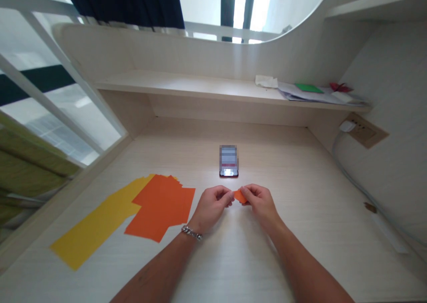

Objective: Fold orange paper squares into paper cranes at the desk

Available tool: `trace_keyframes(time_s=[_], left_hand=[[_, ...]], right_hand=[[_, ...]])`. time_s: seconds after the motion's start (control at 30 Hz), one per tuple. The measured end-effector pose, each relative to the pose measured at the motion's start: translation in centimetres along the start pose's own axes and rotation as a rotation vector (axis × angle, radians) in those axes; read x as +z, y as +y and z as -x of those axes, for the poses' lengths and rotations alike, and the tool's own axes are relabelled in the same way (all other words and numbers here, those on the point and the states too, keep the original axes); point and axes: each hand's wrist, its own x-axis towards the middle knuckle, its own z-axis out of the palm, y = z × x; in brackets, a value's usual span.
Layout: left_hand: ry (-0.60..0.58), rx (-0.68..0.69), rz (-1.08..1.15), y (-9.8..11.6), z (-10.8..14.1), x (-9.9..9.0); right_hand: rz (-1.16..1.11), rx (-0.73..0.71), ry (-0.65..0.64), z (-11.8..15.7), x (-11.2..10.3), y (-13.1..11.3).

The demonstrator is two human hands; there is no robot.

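Note:
A small folded piece of orange paper (239,196) is held between my two hands, above the pale desk. My left hand (213,204) pinches its left tip between thumb and fingers. On the other side, my right hand (259,200) grips the right part, with the thumb on top and the fingers curled under. My fingers partly hide the paper's folds. To the left of my hands, orange paper sheets (163,207) lie fanned in a loose pile. They overlap yellow paper sheets (96,225) spread toward the desk's left front.
A phone (228,160) with a lit screen lies just beyond my hands. Papers (310,94) and a green sheet (308,88) rest on the shelf (187,82) behind. At right, a cable (347,174) runs from a wall socket (367,130). A railing (60,76) borders the left side.

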Motion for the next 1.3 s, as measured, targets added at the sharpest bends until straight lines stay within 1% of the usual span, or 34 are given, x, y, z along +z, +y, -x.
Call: trace_keyframes(time_s=[0.1, 0.23, 0.4, 0.47, 0.53, 0.6, 0.63, 0.7, 0.8, 0.87, 1.0, 1.1, 1.2, 1.3], left_hand=[[-0.042, -0.051, 0.102, -0.2, -0.2, 0.2], [-0.011, -0.026, 0.08, -0.5, -0.3, 0.1], [-0.01, -0.015, 0.105, -0.7, -0.5, -0.5], [0.012, 0.001, 0.075, -0.8, -0.6, -0.7], [0.039, 0.024, -0.006, -0.9, -0.6, -0.8], [0.062, 0.041, -0.081, -0.9, -0.6, -0.7], [0.065, 0.04, -0.089, -0.9, -0.5, -0.6], [0.042, 0.014, -0.029, -0.8, -0.5, -0.3], [-0.036, -0.027, 0.093, -0.6, -0.4, 0.1], [-0.056, -0.028, 0.103, -0.6, -0.4, 0.2], [-0.021, -0.068, 0.143, -1.0, -0.5, 0.2], [-0.007, -0.106, 0.246, -1.0, -0.4, 0.2], [-0.031, -0.117, 0.347, -0.8, -0.3, 0.4], [-0.041, -0.106, 0.371, -0.6, -0.2, 0.3]], right_hand=[[-0.014, -0.018, 0.05, 0.1, 0.2, 0.1], [-0.031, 0.045, 0.015, 0.2, 0.5, 0.1], [-0.016, 0.07, 0.006, 0.2, 0.5, 0.2], [-0.014, 0.097, -0.022, 0.1, 0.4, 0.3], [0.0, 0.112, -0.076, 0.1, 0.3, 0.4], [0.045, 0.09, -0.119, 0.1, 0.2, 0.5], [0.074, 0.067, -0.121, 0.1, 0.2, 0.6], [0.114, 0.019, -0.084, 0.0, 0.2, 0.6], [0.102, -0.016, -0.009, 0.0, 0.3, 0.5], [0.073, -0.021, -0.012, 0.0, 0.3, 0.5], [0.045, 0.003, -0.062, -0.1, 0.2, 0.4], [0.039, 0.003, -0.034, -0.2, 0.2, 0.5], [0.027, -0.015, 0.012, -0.2, 0.3, 0.6], [0.014, -0.021, 0.022, -0.2, 0.3, 0.7]])
